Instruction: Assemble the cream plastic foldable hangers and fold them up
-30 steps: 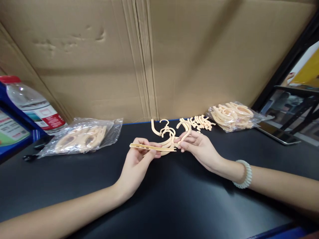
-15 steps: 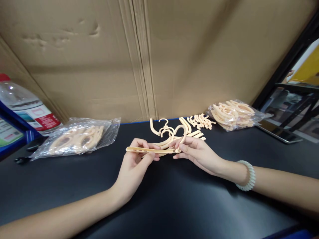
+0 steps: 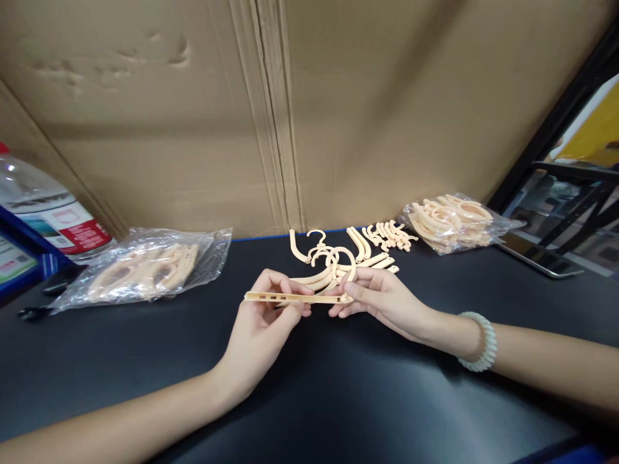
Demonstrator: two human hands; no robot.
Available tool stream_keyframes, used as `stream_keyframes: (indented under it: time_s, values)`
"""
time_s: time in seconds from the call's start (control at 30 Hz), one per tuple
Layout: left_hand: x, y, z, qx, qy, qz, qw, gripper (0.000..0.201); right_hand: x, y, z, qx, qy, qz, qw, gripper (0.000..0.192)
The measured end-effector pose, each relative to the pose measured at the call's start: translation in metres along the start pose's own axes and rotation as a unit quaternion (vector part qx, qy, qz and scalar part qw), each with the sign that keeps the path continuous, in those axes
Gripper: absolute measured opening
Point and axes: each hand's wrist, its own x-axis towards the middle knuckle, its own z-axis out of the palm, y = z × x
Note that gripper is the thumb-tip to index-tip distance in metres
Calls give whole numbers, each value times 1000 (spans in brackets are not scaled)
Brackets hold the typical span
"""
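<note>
At the far left corner of the black table, a clear bottle with a red, white and blue label sits behind a blue object that the left border of the view cuts off. Just to their right, toward the far edge, lies a clear plastic bag holding beige pieces. Above the middle of the table, the left hand pinches a slim beige bar between thumb and fingers; it lies nearly level, with small slots along its left part. Its right end meets the knobbed end of a beige hook, pinched in the right hand; whether the two are joined I cannot tell. Behind the hands, near the middle of the far edge, lie loose curved pieces, some overlapping, then a row of small hooks. Near the far right corner rests a second plastic bag, also full of beige pieces. A pale bracelet circles the right wrist. Just beside the second bag, a flat dark slab lies by the right edge
</note>
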Motion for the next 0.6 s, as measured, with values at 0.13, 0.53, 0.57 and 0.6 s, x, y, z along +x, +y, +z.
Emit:
stream_keyframes:
  time_s: [0.13, 0.53, 0.57, 0.6]
  values:
    - [-1, 1, 0, 2, -5, 2, 1000, 20, 0, 1, 2, -13, 24, 4, 1000, 25]
    - [-4, 3, 5, 33, -22, 53, 998, 14, 0, 3, 7, -84, 59, -37, 994, 30]
    - [-5, 4, 5, 38, -24, 56, 997, 13, 0, 3, 8, -89, 61, -40, 993, 31]
    - [-6, 4, 5, 42, -27, 59, 997, 12, 0, 4, 9, -91, 61, -43, 993, 31]
